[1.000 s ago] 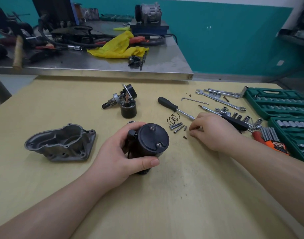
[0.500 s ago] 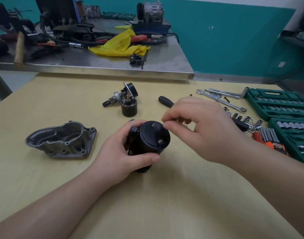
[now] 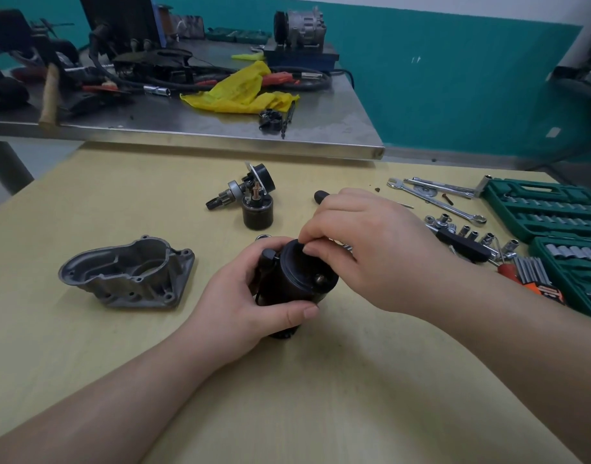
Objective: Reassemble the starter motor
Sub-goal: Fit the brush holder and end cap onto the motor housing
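While the black motor body [image 3: 292, 283] is kept upright on the wooden table [image 3: 321, 396] in the centre of the frame, it is gripped around its side by the left hand [image 3: 254, 296], whose fingers and thumb are curled round it. Over the end cap the right hand [image 3: 364, 246] is held with thumb and fingers pinched together at the far edge of the cap; something small seems to be pinched there, probably a screw, but it cannot be seen. One bolt head [image 3: 321, 279] is already seated on the near side of the cap. The step in hand is judged to be the fastening of the end cap, with the second fastener being placed by the fingers.

For the next move, the small part must be set straight into its hole and started by hand, and then a tool will be needed; the screwdriver [image 3: 321, 195] lies just behind the right hand.

At the left of the frame the grey metal housing [image 3: 126, 272] lies well apart from the body, not yet fitted. Further back, above the centre, the solenoid [image 3: 258, 212] and the pinion shaft [image 3: 227, 194] are waiting. At the right edge, spanners [image 3: 438, 199], sockets [image 3: 471, 234] and the green tool case [image 3: 548, 212] are spread.
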A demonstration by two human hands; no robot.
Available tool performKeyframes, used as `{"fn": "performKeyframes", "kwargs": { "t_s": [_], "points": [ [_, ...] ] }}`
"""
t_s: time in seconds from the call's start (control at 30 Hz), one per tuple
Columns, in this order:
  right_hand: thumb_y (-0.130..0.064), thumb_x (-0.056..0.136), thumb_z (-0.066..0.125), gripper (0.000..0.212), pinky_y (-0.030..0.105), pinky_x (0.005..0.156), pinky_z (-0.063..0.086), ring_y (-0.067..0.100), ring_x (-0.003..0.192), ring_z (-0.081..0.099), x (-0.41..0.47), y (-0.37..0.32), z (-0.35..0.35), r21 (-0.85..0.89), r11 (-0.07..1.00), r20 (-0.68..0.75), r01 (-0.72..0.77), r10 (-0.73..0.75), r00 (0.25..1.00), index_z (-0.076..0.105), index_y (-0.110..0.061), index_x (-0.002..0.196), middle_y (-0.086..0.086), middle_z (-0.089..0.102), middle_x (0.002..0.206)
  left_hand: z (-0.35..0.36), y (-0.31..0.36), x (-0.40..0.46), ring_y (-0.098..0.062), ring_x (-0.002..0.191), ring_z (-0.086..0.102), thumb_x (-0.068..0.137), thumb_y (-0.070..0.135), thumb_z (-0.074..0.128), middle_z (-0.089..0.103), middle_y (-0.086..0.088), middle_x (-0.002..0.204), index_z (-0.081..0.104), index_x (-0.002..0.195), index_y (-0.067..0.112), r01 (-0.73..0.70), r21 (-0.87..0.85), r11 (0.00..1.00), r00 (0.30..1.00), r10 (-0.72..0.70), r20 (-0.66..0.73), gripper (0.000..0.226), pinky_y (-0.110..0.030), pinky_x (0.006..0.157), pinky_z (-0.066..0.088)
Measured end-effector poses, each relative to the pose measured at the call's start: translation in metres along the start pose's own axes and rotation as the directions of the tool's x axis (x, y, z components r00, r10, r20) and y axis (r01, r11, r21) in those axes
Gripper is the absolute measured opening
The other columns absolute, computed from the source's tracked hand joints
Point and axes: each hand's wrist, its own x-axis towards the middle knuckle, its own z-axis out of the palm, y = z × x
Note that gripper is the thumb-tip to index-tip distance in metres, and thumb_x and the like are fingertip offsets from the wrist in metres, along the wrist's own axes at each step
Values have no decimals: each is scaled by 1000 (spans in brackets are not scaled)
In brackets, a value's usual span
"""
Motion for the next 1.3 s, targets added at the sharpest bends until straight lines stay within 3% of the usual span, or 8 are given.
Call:
{"fn": "performKeyframes", "kwargs": {
  "t_s": [0.23, 0.57, 0.73, 0.87, 0.97, 1.07, 1.23, 1.3],
  "points": [
    [-15, 102, 67, 16, 46, 86, 53, 22, 103, 60, 0, 1, -1, 40, 999, 42, -1, -1, 999, 79, -18, 112, -4, 71, 104, 0, 0, -1, -19, 120, 73, 61, 69, 96, 77, 7, 124, 66, 126, 55, -9, -10, 1000, 1000, 9, -6, 73, -41, 105, 55],
    [-38, 100, 64, 14, 44, 86, 51, 12, 101, 56, 4, 0, -3, 45, 992, 52, -120, 117, 992, 74, -29, 104, -14, 63, 97, -1, -2, 0, -18, 121, 73, 62, 67, 97, 76, 7, 126, 65, 127, 54, 3, -5, 1000, 1000, -3, 9, 73, -44, 106, 55],
    [-56, 95, 50, 34, 43, 83, 51, 10, 99, 54, 7, -2, -4, 11, 987, 72, -158, 157, 985, 73, -31, 98, -16, 60, 92, -2, -1, 0, -17, 121, 73, 63, 69, 96, 76, 8, 125, 65, 127, 56, -5, 5, 1000, 1000, 5, 15, 72, -38, 105, 57],
    [-65, 94, 45, 46, 42, 77, 51, 12, 96, 54, 5, 0, -4, -32, 993, 38, -113, 114, 993, 74, -30, 94, -16, 61, 92, -2, -2, 0, -18, 121, 73, 62, 70, 96, 77, 8, 126, 65, 126, 58, -9, -2, 1000, 1000, 9, 14, 72, -43, 106, 55],
    [-59, 102, 45, 45, 41, 76, 51, 12, 93, 58, 2, 6, -4, 43, 989, -73, -145, 148, 986, 75, -27, 92, -14, 63, 90, -2, -3, 1, -19, 122, 72, 62, 70, 96, 76, 7, 127, 64, 127, 57, -9, 7, 1000, 1000, 9, 16, 73, -44, 107, 54],
    [-49, 104, 50, 35, 39, 80, 51, 9, 94, 61, 2, 11, -4, 209, 968, -41, -135, 147, 988, 78, -28, 101, -14, 65, 93, -3, -5, 1, -18, 123, 72, 64, 70, 96, 76, 7, 129, 64, 129, 55, -18, 23, 1000, 1000, 17, 19, 74, -46, 108, 53],
    [-61, 101, 40, 54, 42, 77, 51, 12, 91, 57, 1, 12, -1, 96, 984, -32, -147, 151, 988, 76, -26, 79, -12, 62, 88, -2, -7, 1, -22, 124, 72, 63, 69, 97, 76, 6, 129, 64, 130, 55, -18, 12, 1000, 1000, 18, 15, 76, -50, 108, 53],
    [-57, 102, 45, 49, 42, 78, 51, 11, 91, 58, 2, 12, -1, 144, 979, -44, -142, 149, 988, 76, -25, 84, -12, 62, 88, -3, -8, 1, -24, 124, 71, 64, 68, 97, 76, 5, 129, 64, 131, 52, -21, 12, 1000, 1000, 21, 21, 76, -52, 109, 53]
  ]
}}
